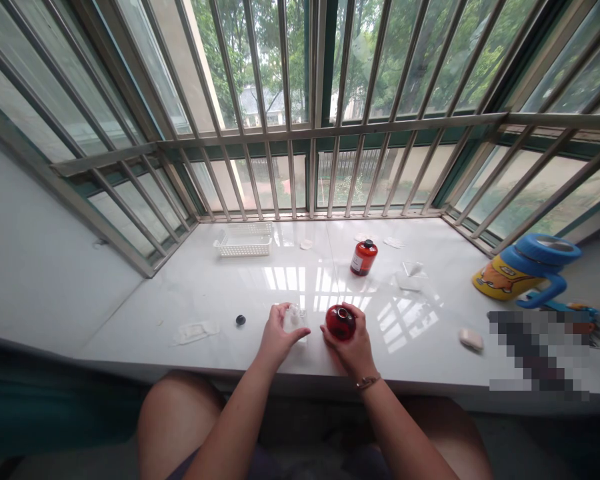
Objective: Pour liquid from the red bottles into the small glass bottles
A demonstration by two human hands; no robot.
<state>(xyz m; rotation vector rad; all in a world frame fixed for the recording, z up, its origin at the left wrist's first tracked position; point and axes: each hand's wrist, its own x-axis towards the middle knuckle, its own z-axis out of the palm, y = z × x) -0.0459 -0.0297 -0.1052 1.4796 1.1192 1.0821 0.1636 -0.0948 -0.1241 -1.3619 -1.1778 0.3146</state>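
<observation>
Near the front edge of the white counter, my right hand [353,337] is wrapped round a dark red bottle [341,321]. Its round open neck faces up, with no cap on it. A hand's width to the left, my left hand [279,333] has thumb and fingers about a small clear container [295,319], whose exact kind is hard to make out. A small black cap [241,320] lies to the left of that hand. Farther back stands a second red bottle [363,260], with a black cap and a white label.
A white perforated basket [245,241] sits at the back left. A crumpled clear wrapper [196,332] lies front left, and a clear piece [413,275] back right. Rightward are a pale case [471,339] and a blue-and-yellow jug [517,270]. Barred windows border the white counter [145,313].
</observation>
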